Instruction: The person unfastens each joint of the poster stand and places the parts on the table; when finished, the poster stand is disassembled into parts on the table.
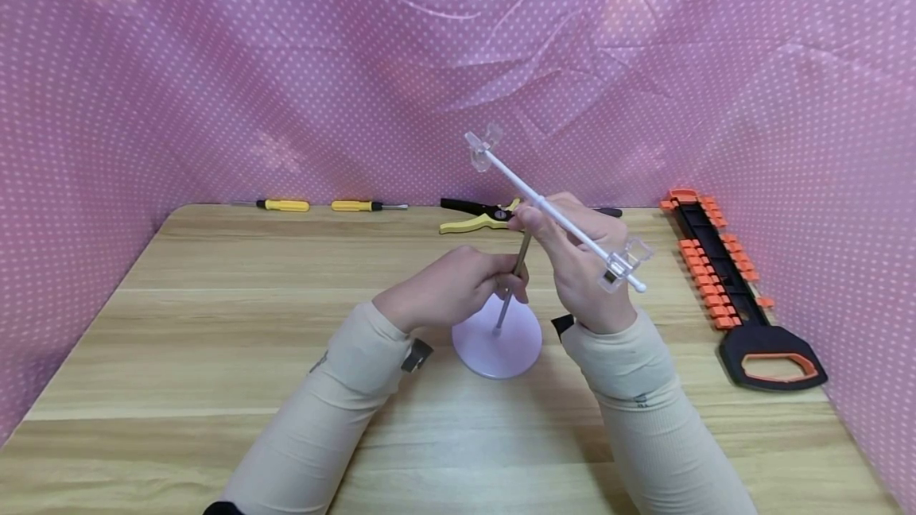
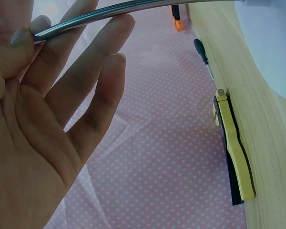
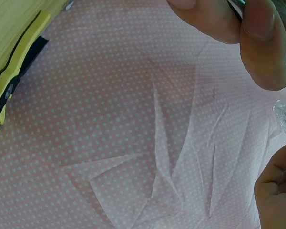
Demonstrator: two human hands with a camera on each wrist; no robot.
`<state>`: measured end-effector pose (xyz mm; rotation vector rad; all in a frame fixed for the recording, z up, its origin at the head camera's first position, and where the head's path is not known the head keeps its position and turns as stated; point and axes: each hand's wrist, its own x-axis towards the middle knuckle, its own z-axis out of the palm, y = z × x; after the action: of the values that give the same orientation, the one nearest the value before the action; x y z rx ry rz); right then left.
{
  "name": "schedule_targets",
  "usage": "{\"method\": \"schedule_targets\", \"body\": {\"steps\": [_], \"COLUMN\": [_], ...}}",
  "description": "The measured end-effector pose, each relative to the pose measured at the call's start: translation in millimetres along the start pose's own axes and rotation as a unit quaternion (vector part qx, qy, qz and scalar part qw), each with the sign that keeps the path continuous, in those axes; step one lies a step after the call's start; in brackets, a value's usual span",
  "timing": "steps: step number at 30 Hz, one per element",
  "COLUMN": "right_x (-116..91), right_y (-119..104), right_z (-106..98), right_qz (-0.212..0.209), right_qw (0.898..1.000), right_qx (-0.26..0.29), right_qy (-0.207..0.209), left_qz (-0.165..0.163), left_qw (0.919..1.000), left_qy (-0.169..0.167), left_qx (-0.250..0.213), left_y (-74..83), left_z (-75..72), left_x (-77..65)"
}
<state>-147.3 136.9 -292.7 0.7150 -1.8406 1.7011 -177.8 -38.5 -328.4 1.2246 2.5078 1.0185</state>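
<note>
A stand with a round pale base [image 1: 496, 352] rests on the table, its thin metal rod [image 1: 514, 280] leaning to the upper right. My left hand [image 1: 458, 288] pinches this rod between thumb and fingers above the base; the left wrist view shows the other fingers spread, near the rod [image 2: 119, 8]. Higher up, my right hand [image 1: 590, 261] holds the rod's upper end beside a white crossbar [image 1: 529, 191]. The bar slants down to the right and carries a clear plastic clip [image 1: 481, 156] at its far end and another [image 1: 617, 267] at its near end. My right hand partly hides the joint.
Yellow-and-black pliers [image 1: 475, 219] lie behind the hands at the table's back edge. Two yellow-handled screwdrivers [image 1: 286, 205] are to their left. A black-and-orange rack with a handle [image 1: 773, 356] lies along the right. A pink dotted curtain [image 1: 358, 86] surrounds the table.
</note>
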Motion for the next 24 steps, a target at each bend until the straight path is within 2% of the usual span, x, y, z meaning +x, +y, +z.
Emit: {"method": "schedule_targets", "body": {"steps": [11,24], "right_x": [0.5,0.5], "right_y": [-1.5,-3.8], "right_z": [0.9,2.6], "right_qz": [-0.013,0.003], "right_qw": [1.000,1.000], "right_qx": [-0.010,-0.004], "right_qy": [0.001,0.010], "left_qz": [0.000,0.003], "left_qw": [1.0000,0.9999], "left_qy": [0.001,0.003], "left_qx": [0.003,0.010], "left_y": [0.4,0.7], "left_z": [-0.2,-0.6], "left_x": [-0.2,-0.2]}}
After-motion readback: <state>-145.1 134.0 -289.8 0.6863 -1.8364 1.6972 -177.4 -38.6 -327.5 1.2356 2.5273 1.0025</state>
